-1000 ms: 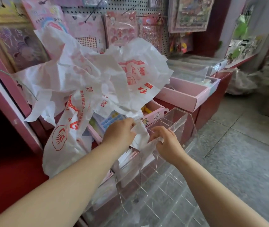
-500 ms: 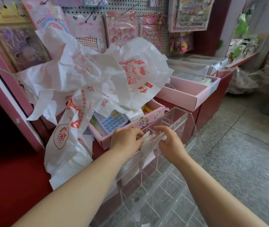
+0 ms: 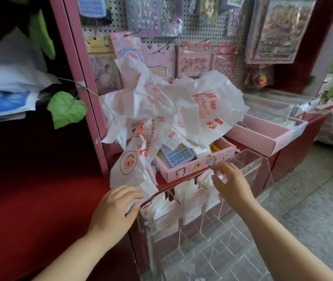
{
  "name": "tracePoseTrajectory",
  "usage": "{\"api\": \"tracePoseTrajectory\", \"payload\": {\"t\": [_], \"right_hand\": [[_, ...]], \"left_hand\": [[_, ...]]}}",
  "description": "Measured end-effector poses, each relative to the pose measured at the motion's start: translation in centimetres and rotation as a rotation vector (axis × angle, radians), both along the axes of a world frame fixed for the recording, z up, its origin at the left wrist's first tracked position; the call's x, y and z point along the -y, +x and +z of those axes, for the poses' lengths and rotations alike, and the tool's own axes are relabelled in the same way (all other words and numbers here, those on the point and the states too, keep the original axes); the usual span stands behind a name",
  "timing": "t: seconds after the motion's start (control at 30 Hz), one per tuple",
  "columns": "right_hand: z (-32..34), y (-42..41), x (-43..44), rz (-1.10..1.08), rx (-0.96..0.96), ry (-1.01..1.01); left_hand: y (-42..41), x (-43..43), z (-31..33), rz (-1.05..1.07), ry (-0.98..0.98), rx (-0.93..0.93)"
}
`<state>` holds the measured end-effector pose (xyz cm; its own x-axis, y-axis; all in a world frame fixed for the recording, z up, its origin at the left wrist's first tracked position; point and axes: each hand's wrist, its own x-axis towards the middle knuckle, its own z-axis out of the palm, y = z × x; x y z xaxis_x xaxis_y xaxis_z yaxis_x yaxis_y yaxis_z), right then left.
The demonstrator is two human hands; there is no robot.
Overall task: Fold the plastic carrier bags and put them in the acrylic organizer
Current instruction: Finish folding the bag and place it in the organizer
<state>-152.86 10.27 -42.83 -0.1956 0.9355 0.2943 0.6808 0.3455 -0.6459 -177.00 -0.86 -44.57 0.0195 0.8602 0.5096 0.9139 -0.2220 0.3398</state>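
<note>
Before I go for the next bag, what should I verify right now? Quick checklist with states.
1. Folded bag under the right hand seated in its compartment: cannot tell, the fingers are blurred over it.
2. Free compartments in the acrylic organizer: ok, the near rows hold nothing.
3. Unfolded bags in the pile: ok, several lie heaped over the pink box.
4. Left hand on the hanging bag: ok, it touches the lower end.
5. Left hand's grip firm: cannot tell.
</note>
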Motion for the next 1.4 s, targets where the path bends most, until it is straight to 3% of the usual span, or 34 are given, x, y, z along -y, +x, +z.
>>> {"api": "tracePoseTrajectory", "payload": {"t": [0.07,0.2,0.27,0.43,0.57,0.67,0.73,0.8,0.9,1.03,1.13,1.27,1.4], "right_hand": [[0.8,-2.3,0.3,0.058,0.060,0.010],[3.1,-8.2,0.1,0.130,0.219,0.067],[4.0,-11.1,-0.4,0.080,0.173,0.071],[4.7,-15.9,-1.2,-0.157,-0.373,-0.429],[4.6,-16.9,-1.3,-0.132,-0.501,-0.502],[5.2,-16.7,0.2,-0.040,-0.838,-0.569],[5.3,-15.8,2.2,0.106,-1.116,-0.687],[4.8,-14.6,4.4,0.306,-1.237,-0.767],[4.4,-13.3,7.3,0.552,-1.248,-0.873],[4.6,-14.0,10.0,0.587,-1.145,-0.913],[4.9,-15.6,11.4,0.539,-1.082,-0.911],[4.7,-18.3,12.4,0.332,-0.815,-0.771],[3.6,-21.5,12.5,0.218,-0.532,-0.612]], "left_hand": [[-3.1,2.5,-0.5,0.099,-0.047,-0.066],[-8.2,6.4,-0.9,0.391,-0.330,-0.131],[-9.8,7.6,-1.1,0.486,-0.476,-0.110],[-11.0,7.6,-1.7,0.529,-0.550,-0.120],[-11.2,7.9,-1.8,0.516,-0.506,-0.057],[-11.3,8.1,-1.7,0.484,-0.436,0.036],[-11.3,8.6,-1.8,0.452,-0.326,0.235],[-10.6,9.3,-1.2,0.387,-0.217,0.652],[-9.0,9.4,-0.2,0.163,-0.309,1.186],[-6.8,10.4,1.2,0.019,-0.387,1.500],[-6.9,11.7,2.1,0.093,-0.319,1.464],[-10.1,13.8,2.2,0.312,-0.151,1.478],[-15.3,16.7,1.6,0.645,0.003,1.253]]}}
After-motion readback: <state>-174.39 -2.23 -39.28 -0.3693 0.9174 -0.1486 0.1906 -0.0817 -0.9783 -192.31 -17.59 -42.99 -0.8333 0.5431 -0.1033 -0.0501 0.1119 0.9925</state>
